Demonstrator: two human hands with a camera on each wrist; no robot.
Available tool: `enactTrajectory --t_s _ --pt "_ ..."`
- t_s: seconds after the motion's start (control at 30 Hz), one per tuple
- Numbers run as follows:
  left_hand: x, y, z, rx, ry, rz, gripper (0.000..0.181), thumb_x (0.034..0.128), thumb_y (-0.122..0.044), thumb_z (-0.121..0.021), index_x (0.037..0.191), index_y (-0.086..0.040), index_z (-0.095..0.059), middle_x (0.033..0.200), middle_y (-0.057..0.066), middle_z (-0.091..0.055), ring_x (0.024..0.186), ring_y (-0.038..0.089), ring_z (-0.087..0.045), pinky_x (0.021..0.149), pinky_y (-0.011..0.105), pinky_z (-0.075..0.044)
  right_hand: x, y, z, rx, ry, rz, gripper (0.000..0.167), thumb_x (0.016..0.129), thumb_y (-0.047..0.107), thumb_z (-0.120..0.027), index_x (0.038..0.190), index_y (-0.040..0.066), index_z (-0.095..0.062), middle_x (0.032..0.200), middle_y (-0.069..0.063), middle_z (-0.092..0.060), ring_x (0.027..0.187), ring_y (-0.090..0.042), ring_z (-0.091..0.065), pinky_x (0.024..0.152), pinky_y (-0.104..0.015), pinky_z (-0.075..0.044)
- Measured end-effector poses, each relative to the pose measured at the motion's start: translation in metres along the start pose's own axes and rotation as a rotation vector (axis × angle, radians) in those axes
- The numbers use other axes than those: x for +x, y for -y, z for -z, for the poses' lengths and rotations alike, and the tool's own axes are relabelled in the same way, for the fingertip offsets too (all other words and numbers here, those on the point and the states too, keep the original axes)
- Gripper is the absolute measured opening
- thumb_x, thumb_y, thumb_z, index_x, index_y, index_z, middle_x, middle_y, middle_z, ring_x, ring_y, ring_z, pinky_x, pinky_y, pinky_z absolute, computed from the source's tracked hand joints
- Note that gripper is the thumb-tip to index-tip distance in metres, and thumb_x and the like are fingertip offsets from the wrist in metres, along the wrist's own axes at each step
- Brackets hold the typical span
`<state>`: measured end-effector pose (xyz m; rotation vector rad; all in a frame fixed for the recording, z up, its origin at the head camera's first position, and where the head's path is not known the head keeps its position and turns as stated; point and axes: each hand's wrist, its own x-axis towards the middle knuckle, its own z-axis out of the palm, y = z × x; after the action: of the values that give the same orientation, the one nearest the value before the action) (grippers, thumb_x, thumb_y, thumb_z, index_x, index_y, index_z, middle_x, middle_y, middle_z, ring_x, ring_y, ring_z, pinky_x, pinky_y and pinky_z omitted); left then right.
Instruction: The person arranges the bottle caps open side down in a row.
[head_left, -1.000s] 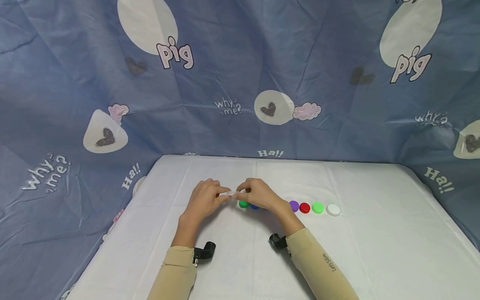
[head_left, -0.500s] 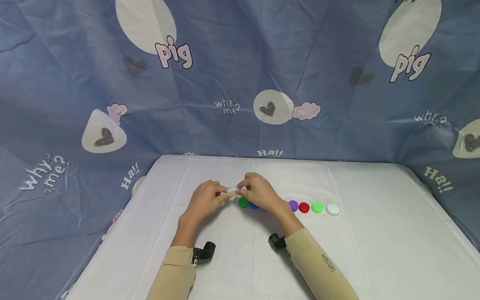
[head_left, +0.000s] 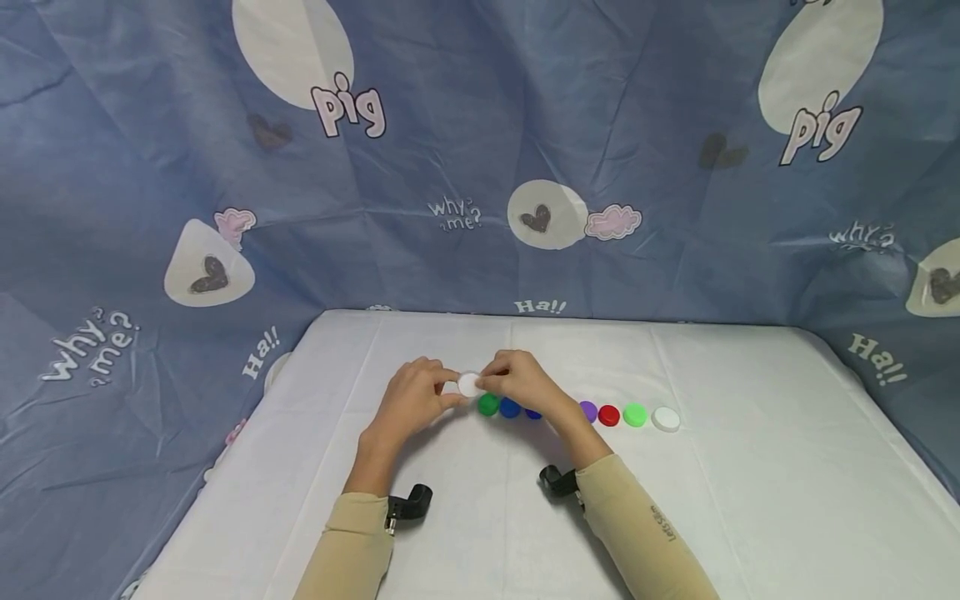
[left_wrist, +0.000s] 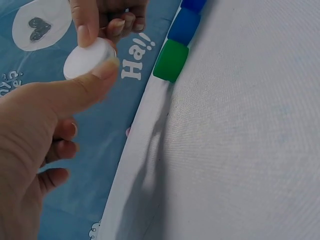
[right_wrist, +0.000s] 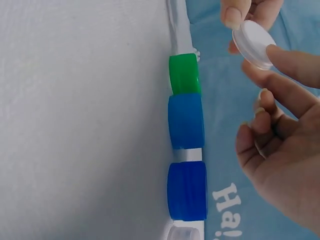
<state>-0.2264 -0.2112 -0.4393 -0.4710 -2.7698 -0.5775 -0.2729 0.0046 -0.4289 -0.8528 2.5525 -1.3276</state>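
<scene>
A round white bottle cap [head_left: 468, 384] is held up between both hands, its flat face turned toward the head view. My left hand [head_left: 411, 398] grips its left edge with thumb and forefinger; in the left wrist view the thumb lies along the rim of the cap [left_wrist: 86, 61]. From the other side my right hand [head_left: 525, 386] pinches it, and its thumb presses the cap's face [right_wrist: 256, 41] in the right wrist view. Just below, a green cap [head_left: 488, 405], a blue cap [head_left: 510, 407] and a darker blue cap [head_left: 533, 413] stand in a row.
Further right in the row lie a purple cap [head_left: 588, 411], a red cap [head_left: 609, 415], a light green cap [head_left: 635, 415] and a larger white cap [head_left: 666, 419]. Near the darker blue one, a translucent cap [right_wrist: 183, 233] shows partly. A blue printed cloth [head_left: 450, 275] hangs behind the white table [head_left: 787, 467].
The white cap has turned from nearly edge-on to face-on in the head view. The right hand has shifted slightly, uncovering more of the blue caps. The row has stayed put.
</scene>
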Motion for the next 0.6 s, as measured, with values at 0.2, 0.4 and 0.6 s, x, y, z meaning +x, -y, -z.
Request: enactTrajectory --t_s 0.2,0.4,0.6 --pt "-0.0007 -0.0030 0.0027 0.011 -0.057 -0.042 0.051 0.0773 -0.036 -0.084 0.126 -0.031 -0.069 0.065 -0.011 -0.048 0.070 0.011 -0.039 0.069 0.029 -0.033 0.0005 -0.0044 0.0029 0.048 0.025 -0.064 0.019 0.090 0.024 -0.069 0.098 0.011 -0.081 0.087 -0.004 -0.068 0.075 -0.015 -0.056 0.071 -0.028 -0.048" --pt "-0.0017 -0.0056 0.0039 0.012 -0.055 -0.070 0.048 0.0786 -0.032 -0.084 0.125 -0.032 -0.070 0.069 -0.011 -0.048 0.071 0.010 -0.039 0.070 0.029 -0.033 0.0016 -0.0076 0.0013 0.057 0.023 -0.092 0.020 0.089 0.024 -0.068 0.097 0.011 -0.081 0.088 -0.003 -0.069 0.079 -0.015 -0.057 0.073 -0.028 -0.048" --pt "-0.0022 -0.0040 0.0042 0.006 -0.056 -0.078 0.047 0.0774 -0.036 -0.084 0.123 -0.031 -0.072 0.069 -0.011 -0.049 0.070 0.010 -0.039 0.068 0.028 -0.033 0.0013 -0.0064 0.0010 0.045 0.039 -0.099 0.021 0.091 0.026 -0.068 0.099 0.012 -0.081 0.090 -0.002 -0.070 0.080 -0.014 -0.057 0.073 -0.028 -0.048"
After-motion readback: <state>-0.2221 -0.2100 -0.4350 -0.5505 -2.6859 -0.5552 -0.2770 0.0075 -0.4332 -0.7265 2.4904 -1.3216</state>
